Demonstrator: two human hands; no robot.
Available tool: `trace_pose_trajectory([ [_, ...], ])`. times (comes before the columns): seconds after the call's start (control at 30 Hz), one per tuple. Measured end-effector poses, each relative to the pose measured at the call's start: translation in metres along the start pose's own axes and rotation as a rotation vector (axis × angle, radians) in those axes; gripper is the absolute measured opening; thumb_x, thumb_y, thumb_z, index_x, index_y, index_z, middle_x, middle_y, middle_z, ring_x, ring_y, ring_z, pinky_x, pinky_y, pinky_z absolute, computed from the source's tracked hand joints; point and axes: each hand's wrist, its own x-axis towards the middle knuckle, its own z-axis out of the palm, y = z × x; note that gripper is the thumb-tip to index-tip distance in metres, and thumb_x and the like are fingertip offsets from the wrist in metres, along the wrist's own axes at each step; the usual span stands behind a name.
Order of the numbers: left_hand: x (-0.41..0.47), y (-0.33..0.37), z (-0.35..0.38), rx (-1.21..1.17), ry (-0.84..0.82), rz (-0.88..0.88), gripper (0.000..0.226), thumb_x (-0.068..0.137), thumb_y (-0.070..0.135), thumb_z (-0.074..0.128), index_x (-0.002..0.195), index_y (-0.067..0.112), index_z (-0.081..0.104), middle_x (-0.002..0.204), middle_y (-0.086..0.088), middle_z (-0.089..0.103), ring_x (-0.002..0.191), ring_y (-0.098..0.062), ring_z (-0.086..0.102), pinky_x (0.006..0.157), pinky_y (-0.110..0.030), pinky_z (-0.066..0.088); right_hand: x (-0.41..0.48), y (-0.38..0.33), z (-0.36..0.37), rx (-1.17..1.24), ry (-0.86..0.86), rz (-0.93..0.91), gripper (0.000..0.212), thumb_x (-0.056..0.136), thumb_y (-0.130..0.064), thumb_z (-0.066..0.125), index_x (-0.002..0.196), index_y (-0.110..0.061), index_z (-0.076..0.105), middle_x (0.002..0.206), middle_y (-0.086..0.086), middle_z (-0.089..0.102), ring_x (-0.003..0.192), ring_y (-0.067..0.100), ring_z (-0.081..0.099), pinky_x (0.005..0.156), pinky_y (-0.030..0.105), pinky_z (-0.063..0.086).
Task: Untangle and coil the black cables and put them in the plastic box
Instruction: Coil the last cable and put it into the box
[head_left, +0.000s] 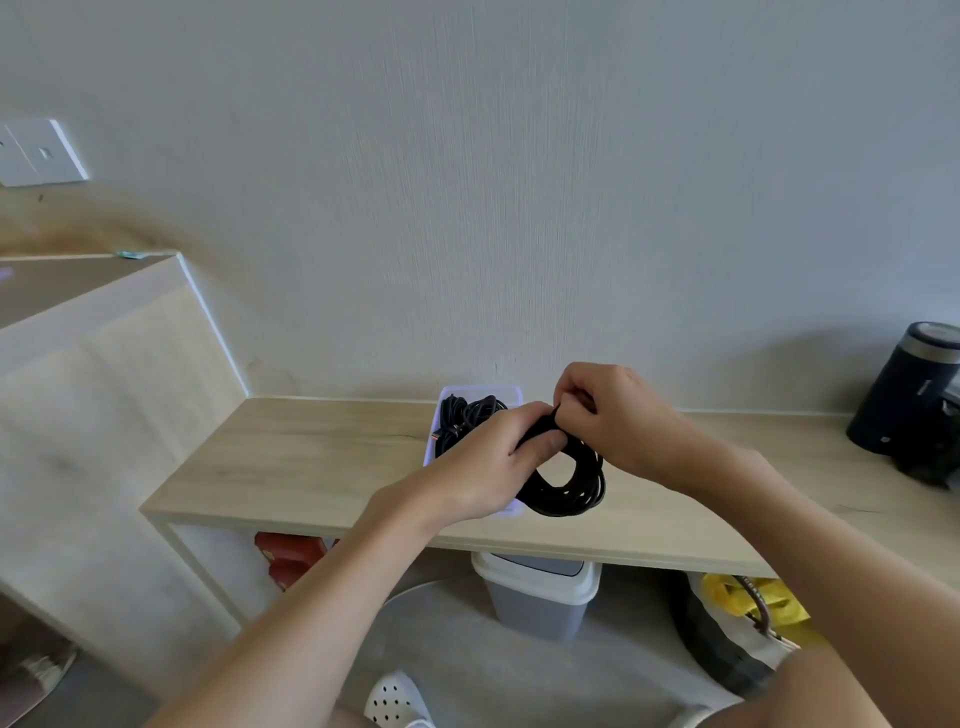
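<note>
Cable coil (566, 483) between pinching hands (602, 415)

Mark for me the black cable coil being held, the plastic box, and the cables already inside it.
black cable coil (563, 491), head view: lower arc of the loops.
plastic box (480, 389), head view: far rim by the wall.
cables in the box (467, 413), head view: top of the black bundle.

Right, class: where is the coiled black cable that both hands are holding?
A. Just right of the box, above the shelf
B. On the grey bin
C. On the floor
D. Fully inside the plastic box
A: the coiled cable hangs from both hands right of the plastic box.
</note>
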Motion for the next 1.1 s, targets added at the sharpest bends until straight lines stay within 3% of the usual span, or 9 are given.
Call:
trace_pose_trajectory([
  [0.13,-0.003,0.000,0.005,-0.047,0.029,0.030,0.023,0.107,0.018,0.041,0.095,0.033,0.053,0.073,0.031,0.058,0.072,0.008,0.053,0.071,-0.011,0.037,0.001,-0.001,-0.004,0.069,-0.055,0.063,0.014,0.089,-0.012,0.052,0.079,-0.011,0.062,0.060,-0.007,0.049,0.053,0.007,0.040,0.047,0.013,0.033],
  [0.3,-0.002,-0.009,0.006,-0.050,0.074,0.029,0.024,0.108,0.023,0.039,0.089,0.029,0.053,0.076,0.010,0.052,0.071,-0.007,0.048,0.071,-0.027,0.040,0.001,0.002,-0.003,0.270,-0.081,0.111,0.017,0.093,-0.014,0.054,0.083,-0.007,0.065,0.062,-0.006,0.049,0.057,0.008,0.042,0.057,0.021,0.039],
  [0.37,0.000,-0.015,0.003,-0.032,0.101,-0.005,0.023,0.107,0.026,0.040,0.090,0.024,0.056,0.077,0.004,0.053,0.072,-0.010,0.048,0.071,-0.033,0.040,0.004,0.003,-0.006,0.565,-0.058,0.184,0.025,0.099,-0.022,0.051,0.100,0.001,0.063,0.063,-0.006,0.037,0.056,0.008,0.035,0.058,0.025,0.035],
  [0.47,0.001,-0.023,-0.001,0.032,0.104,-0.038,0.024,0.107,0.024,0.041,0.092,0.016,0.056,0.077,-0.002,0.051,0.070,-0.013,0.046,0.070,-0.034,0.038,0.008,0.005,-0.015,1.223,-0.065,0.383,0.037,0.095,-0.010,0.036,0.124,0.006,0.054,0.070,0.000,0.031,0.059,0.014,0.030,0.058,0.029,0.026],
  [0.53,0.000,-0.024,-0.002,0.058,0.093,-0.039,0.025,0.107,0.025,0.042,0.088,0.015,0.054,0.075,-0.001,0.048,0.069,-0.014,0.044,0.069,-0.035,0.037,0.008,0.005,-0.016,1.351,-0.053,0.388,0.042,0.091,0.000,0.030,0.125,0.011,0.052,0.071,0.003,0.033,0.061,0.015,0.031,0.060,0.030,0.025],
  [0.67,0.001,-0.023,-0.003,0.084,0.079,-0.045,0.028,0.107,0.028,0.042,0.091,0.009,0.054,0.077,-0.004,0.049,0.070,-0.015,0.044,0.071,-0.040,0.040,0.004,0.004,-0.011,1.350,-0.082,0.319,0.029,0.101,0.003,0.034,0.121,0.011,0.053,0.074,0.006,0.044,0.064,0.015,0.043,0.059,0.026,0.040],
  [0.8,-0.001,-0.020,-0.007,0.073,0.065,-0.035,0.028,0.107,0.027,0.042,0.092,0.006,0.055,0.078,-0.006,0.050,0.072,-0.015,0.046,0.071,-0.039,0.040,0.000,0.009,-0.015,1.300,-0.059,0.235,0.025,0.102,-0.004,0.041,0.109,0.006,0.062,0.078,0.006,0.052,0.070,0.016,0.053,0.070,0.026,0.051],
  [0.97,-0.003,-0.021,-0.012,0.046,0.080,-0.051,0.031,0.107,0.030,0.041,0.101,0.006,0.059,0.092,-0.024,0.060,0.079,-0.031,0.054,0.078,-0.047,0.045,-0.004,0.010,-0.020,1.007,-0.083,0.189,0.025,0.103,-0.012,0.043,0.084,-0.010,0.060,0.079,0.003,0.055,0.074,0.016,0.057,0.072,0.029,0.044],
  [1.1,-0.001,-0.019,-0.014,0.060,0.071,-0.052,0.029,0.107,0.025,0.042,0.100,0.003,0.059,0.084,-0.017,0.058,0.074,-0.016,0.051,0.074,-0.038,0.043,-0.007,0.006,-0.021,1.076,-0.093,0.234,0.028,0.107,-0.017,0.034,0.084,-0.012,0.048,0.072,0.002,0.051,0.062,0.017,0.052,0.065,0.027,0.043],
])
